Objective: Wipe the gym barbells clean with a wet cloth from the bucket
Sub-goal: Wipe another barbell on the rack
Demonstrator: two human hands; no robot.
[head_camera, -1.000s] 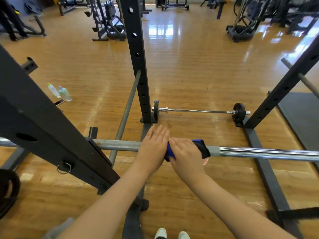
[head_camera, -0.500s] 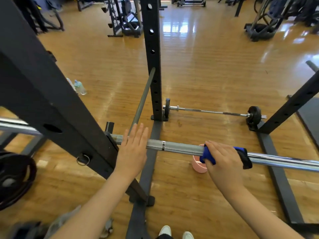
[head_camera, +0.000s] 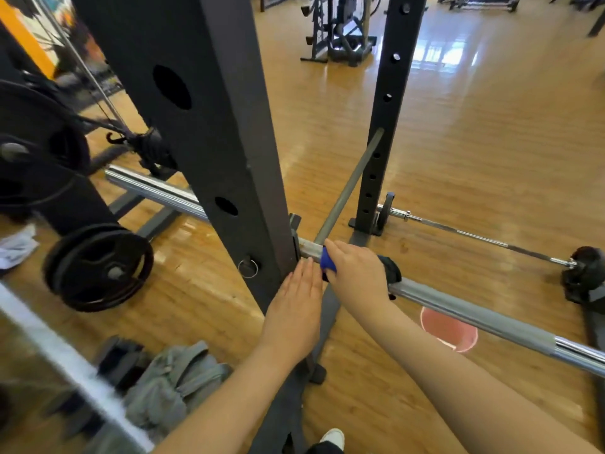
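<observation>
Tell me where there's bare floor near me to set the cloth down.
Bare floor lies beyond the racked barbell, between the rear upright and the floor barbell. Left of the near upright it is crowded: weight plates and a grey bag. The pink bucket sits under the bar.

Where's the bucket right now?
The pink bucket stands on the wooden floor at lower right of the head view, partly hidden behind the barbell, right of the right hand.
</observation>
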